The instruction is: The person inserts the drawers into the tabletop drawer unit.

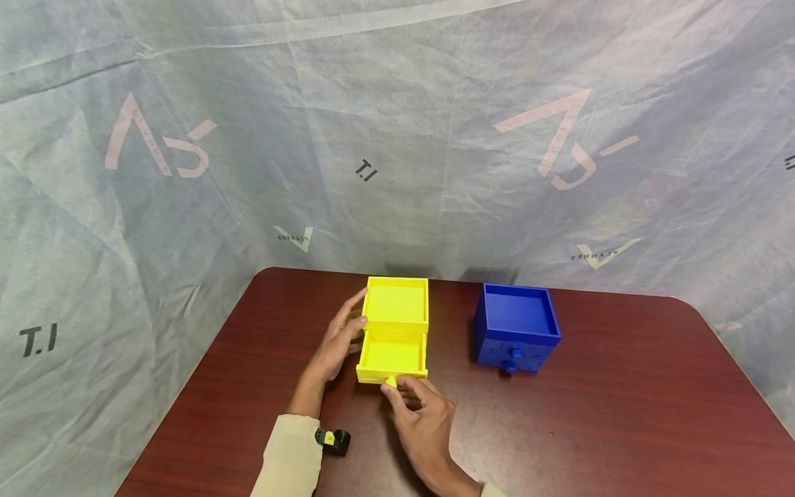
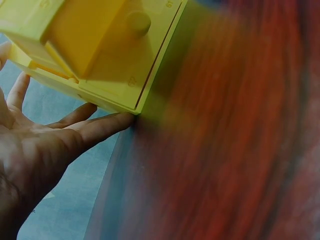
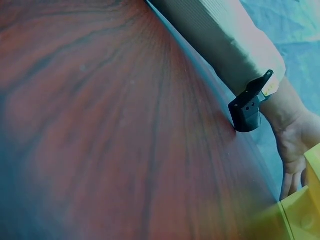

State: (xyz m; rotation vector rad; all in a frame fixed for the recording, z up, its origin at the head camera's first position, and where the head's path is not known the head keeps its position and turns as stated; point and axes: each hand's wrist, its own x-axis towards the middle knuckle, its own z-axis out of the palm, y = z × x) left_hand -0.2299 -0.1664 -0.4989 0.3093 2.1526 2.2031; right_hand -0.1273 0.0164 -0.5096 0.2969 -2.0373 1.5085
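A small yellow drawer box [image 1: 397,304] with a shallow tray top stands at mid-table in the head view. Its upper drawer [image 1: 393,353] is pulled out toward me, and the inside I can see is bare. My right hand [image 1: 426,422] pinches that drawer's round knob [image 1: 390,382] between thumb and fingers. Against the box's left side rests my left hand [image 1: 335,348], its fingers fairly straight. From the left wrist, a lower knob [image 2: 138,23] shows on the box front beneath the pulled-out drawer. The right wrist view does not show the right hand's fingers.
To the right stands a blue drawer box [image 1: 518,314] with two knobs, its drawers pushed in. Both boxes are on a dark red wooden table [image 1: 590,428]. Behind it hangs a grey printed sheet [image 1: 404,124]. A black camera mount [image 1: 335,440] sits at the left wrist.
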